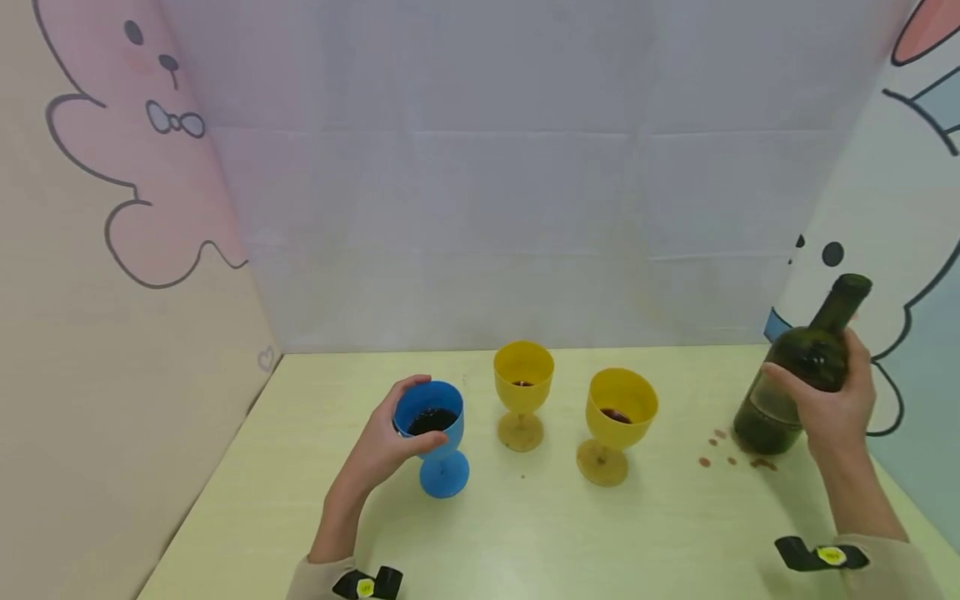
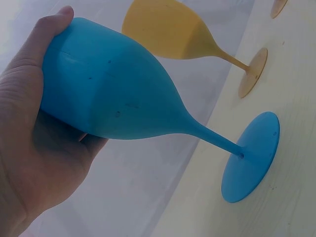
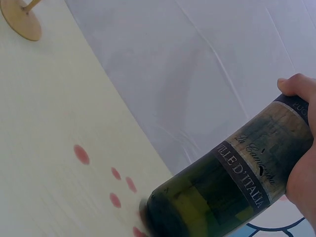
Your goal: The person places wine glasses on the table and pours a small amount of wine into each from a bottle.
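Note:
In the head view my left hand (image 1: pixel 390 442) grips the bowl of a blue wine goblet (image 1: pixel 444 475) with dark liquid inside. Its foot is at or just over the table; I cannot tell whether they touch. On the right, my right hand (image 1: pixel 836 408) holds a green glass wine bottle (image 1: pixel 772 408) round its body, neck leaning right. The bottle's base is low over the tabletop beside red drops, contact unclear. The right wrist view shows its label (image 3: pixel 247 175). Two yellow goblets, one farther back (image 1: pixel 522 375) and one nearer (image 1: pixel 621 408), stand between the hands, each with a little dark liquid.
Several red drops (image 1: pixel 704 462) lie on the pale table (image 1: pixel 525 542) left of the bottle's base. A white sheet (image 1: pixel 480 208) hangs behind the table. Side panels with cartoon animals (image 1: pixel 150 150) flank it.

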